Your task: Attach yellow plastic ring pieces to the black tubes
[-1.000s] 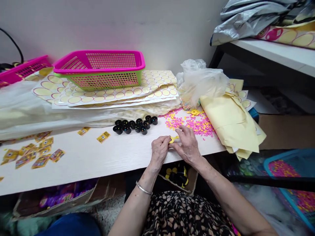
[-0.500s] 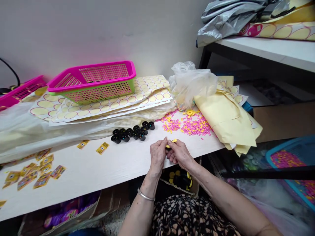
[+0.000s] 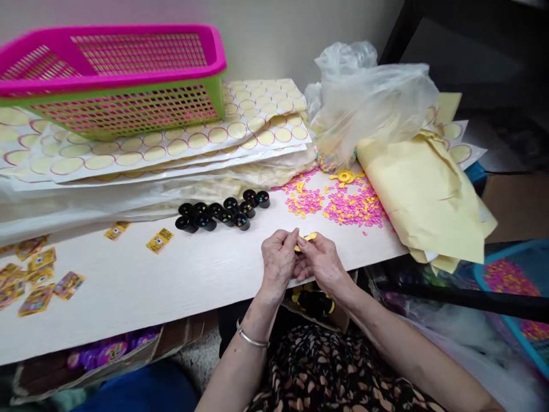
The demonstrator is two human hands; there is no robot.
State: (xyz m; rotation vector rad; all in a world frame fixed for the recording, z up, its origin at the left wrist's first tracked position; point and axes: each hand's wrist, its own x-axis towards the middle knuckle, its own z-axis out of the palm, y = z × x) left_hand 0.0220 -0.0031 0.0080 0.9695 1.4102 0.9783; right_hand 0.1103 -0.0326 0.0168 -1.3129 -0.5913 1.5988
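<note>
My left hand (image 3: 278,260) and my right hand (image 3: 319,262) meet at the front edge of the white table (image 3: 171,274). Both pinch one small yellow plastic piece (image 3: 307,237) between their fingertips. Just behind the hands lies a cluster of small black caps (image 3: 223,210). To the right of the caps a scatter of tiny pink and yellow beads (image 3: 343,203) covers the table, with a larger yellow ring piece (image 3: 345,176) at its far edge.
A pink and green mesh basket (image 3: 115,80) sits on stacked sticker sheets (image 3: 180,143) at the back. A clear plastic bag (image 3: 369,103) and yellow paper (image 3: 424,194) lie right. Small yellow labels (image 3: 38,274) are strewn left. A blue bin (image 3: 514,292) with beads stands low right.
The camera has tipped down and closer, so the basket and sheets fill more of the view. My right hand came back from the bead pile and joined the left on the yellow piece.
</note>
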